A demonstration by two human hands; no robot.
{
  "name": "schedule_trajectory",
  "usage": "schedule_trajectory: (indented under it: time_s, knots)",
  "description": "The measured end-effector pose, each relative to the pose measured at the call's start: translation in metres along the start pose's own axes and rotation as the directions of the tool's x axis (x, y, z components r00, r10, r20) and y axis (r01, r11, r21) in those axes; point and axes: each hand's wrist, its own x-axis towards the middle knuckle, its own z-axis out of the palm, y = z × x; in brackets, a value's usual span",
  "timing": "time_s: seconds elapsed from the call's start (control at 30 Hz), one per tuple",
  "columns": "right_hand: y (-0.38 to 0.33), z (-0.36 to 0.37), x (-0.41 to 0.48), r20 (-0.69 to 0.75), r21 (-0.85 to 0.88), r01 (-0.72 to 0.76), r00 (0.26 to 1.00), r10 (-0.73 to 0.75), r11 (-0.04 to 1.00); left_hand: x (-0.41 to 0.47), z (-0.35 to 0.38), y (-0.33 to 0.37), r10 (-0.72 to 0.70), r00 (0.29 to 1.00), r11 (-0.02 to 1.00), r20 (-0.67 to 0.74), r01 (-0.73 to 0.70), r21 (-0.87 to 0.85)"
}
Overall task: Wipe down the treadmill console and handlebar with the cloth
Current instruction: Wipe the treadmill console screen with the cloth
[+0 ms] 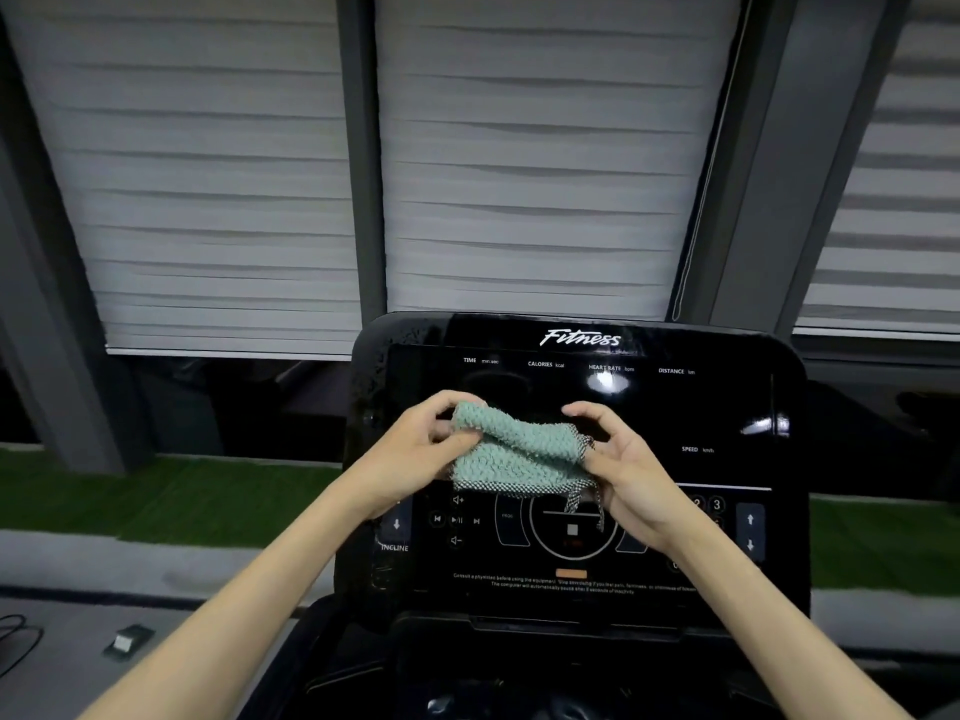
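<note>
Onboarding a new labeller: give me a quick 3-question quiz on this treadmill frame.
1. True or false: the cloth is pressed flat on the console.
2. Which hands hold the cloth? A) left only B) right only C) both
3. Which word is printed at the top of the console?

Key: 1. False, it is bunched between the left hand and the right hand, in front of the screen. 2. C. 3. Fitness.

Pale pleated blinds (535, 163) cover 3 tall windows, split by dark grey frame posts (363, 148). A thin cord (698, 200) hangs at the right of the middle blind. Below the sills runs a strip of green turf (171, 491), then grey floor (156, 610) bearing a black cable (15, 641) and a small dark block (127, 641). Light is dim.
</note>
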Motion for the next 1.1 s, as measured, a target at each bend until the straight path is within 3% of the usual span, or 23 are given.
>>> schedule_trajectory:
  time_s: [0.23,0.37,0.43,0.53,0.63,0.7,0.77,0.87,1.0,1.1]
  knots:
    - [-0.015,0.011,0.001,-0.047,-0.064,0.118,0.991,-0.121,0.991,0.000,-0.014,-0.002,0.100,0.994,0.994,0.033,-0.101,0.043]
    - [-0.015,0.013,0.005,-0.075,0.071,0.055,0.996,-0.049,0.996,0.003,-0.020,-0.001,0.142,0.990,0.988,0.015,-0.143,0.064]
    - [-0.013,0.013,0.007,-0.070,0.060,0.024,0.997,-0.020,0.998,0.006,-0.025,-0.004,0.150,0.988,0.983,0.037,-0.153,0.105]
    - [-0.009,0.016,0.007,-0.077,-0.016,-0.011,0.997,0.010,1.000,0.006,-0.028,-0.004,0.082,0.985,0.978,0.149,-0.108,0.177]
    - [-0.008,0.017,0.005,-0.095,-0.042,-0.051,0.994,0.047,0.998,0.005,-0.027,-0.001,-0.047,0.986,0.992,0.162,0.027,0.126]
    - [-0.011,0.020,0.005,-0.088,-0.039,-0.054,0.995,0.051,0.998,0.006,-0.025,0.001,-0.100,0.991,0.982,0.086,0.084,0.170]
    - [-0.012,0.026,0.005,-0.078,-0.125,-0.002,0.997,-0.008,0.992,0.007,-0.019,-0.003,-0.061,0.997,0.943,-0.046,0.072,0.324]
    - [-0.008,0.036,0.010,-0.117,-0.492,0.094,0.978,-0.172,0.866,0.009,-0.005,-0.006,0.034,0.974,0.866,-0.226,0.084,0.494]
    - [0.000,0.062,0.017,-0.256,-0.696,0.132,0.873,-0.415,0.706,0.017,0.015,-0.007,-0.043,0.919,0.818,-0.391,0.258,0.514]
    - [0.006,0.084,0.019,-0.170,-0.780,0.240,0.808,-0.564,0.579,0.021,0.026,0.000,-0.056,0.894,0.895,-0.444,0.242,0.374]
